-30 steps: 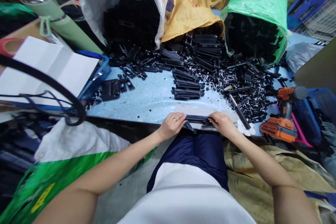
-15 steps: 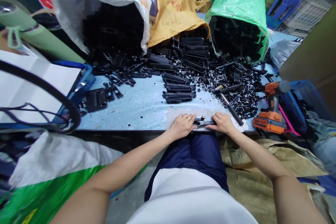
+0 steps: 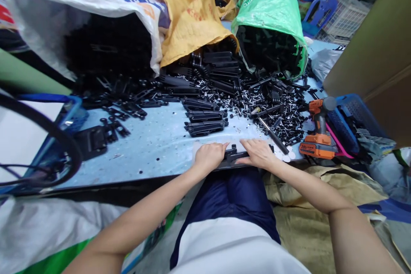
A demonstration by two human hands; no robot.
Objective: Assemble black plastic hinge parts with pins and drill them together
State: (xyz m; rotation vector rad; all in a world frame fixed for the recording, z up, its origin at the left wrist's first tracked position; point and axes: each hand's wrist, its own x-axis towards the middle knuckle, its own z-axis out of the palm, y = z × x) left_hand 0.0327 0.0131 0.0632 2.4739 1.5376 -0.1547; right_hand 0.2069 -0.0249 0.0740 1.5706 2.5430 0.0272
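Note:
At the table's front edge, a long black plastic part (image 3: 236, 154) lies between my two hands, over a pale mat (image 3: 196, 147). My left hand (image 3: 210, 156) is closed on its left end, with the thumb side turned inward. My right hand (image 3: 257, 153) grips the part farther right, fingers bent over its top and thumb along the near side. A small knob stands up from the part between the hands. Just beyond lie similar black parts (image 3: 206, 127) in a neat row. To the right rests a screwdriver (image 3: 272, 135) with a dark handle.
An orange cordless drill (image 3: 317, 130) stands at the right, before a blue basket (image 3: 345, 107). Loose pins and small black pieces (image 3: 282, 111) cover the right side. White (image 3: 154, 30), yellow (image 3: 189, 17) and green (image 3: 269, 4) sacks lie behind. A black cable (image 3: 48, 124) curves at left.
The view has shifted, so the tabletop things sit farther left. My right hand has moved inward over the black part, and a knob now stands up between the hands.

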